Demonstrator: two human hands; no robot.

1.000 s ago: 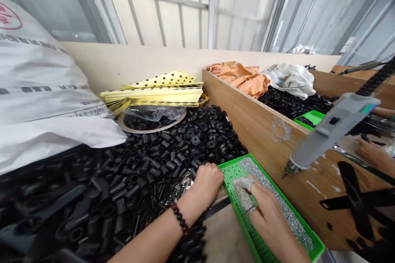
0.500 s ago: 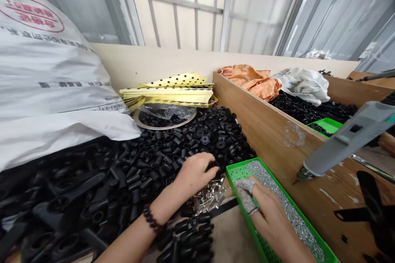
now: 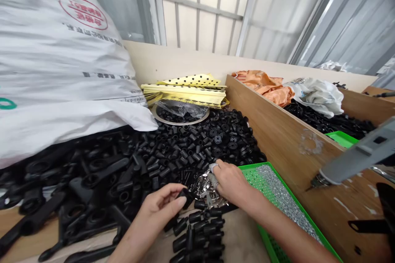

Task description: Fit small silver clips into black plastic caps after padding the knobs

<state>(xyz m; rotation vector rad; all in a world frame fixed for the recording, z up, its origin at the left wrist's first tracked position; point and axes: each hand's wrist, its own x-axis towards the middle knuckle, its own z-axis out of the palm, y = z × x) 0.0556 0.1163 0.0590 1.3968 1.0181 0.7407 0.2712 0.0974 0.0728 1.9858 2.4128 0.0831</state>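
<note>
My left hand (image 3: 160,207) pinches a small black plastic piece (image 3: 186,194) between thumb and fingers, just above a cluster of black tubes (image 3: 197,234). My right hand (image 3: 230,181), with a grey cloth cot on one finger, reaches left into a little heap of shiny metal clips (image 3: 206,189), fingers curled onto them; what it holds is hidden. A big pile of black plastic tubes and caps (image 3: 191,144) lies behind both hands. The green perforated tray (image 3: 271,230) with small silver screws (image 3: 277,193) sits to the right of my right forearm.
A large white printed sack (image 3: 61,78) lies at the left over long black handles (image 3: 77,181). Yellow dotted folded sheets (image 3: 188,90) and a metal bowl (image 3: 182,114) stand at the back. A wooden divider (image 3: 286,139) runs at the right; a grey electric screwdriver (image 3: 358,158) hangs over it.
My right hand left the green tray and moved left onto the metal clips. My left hand pulled back from the black pile toward me, pinching a black piece. The view shifted left.
</note>
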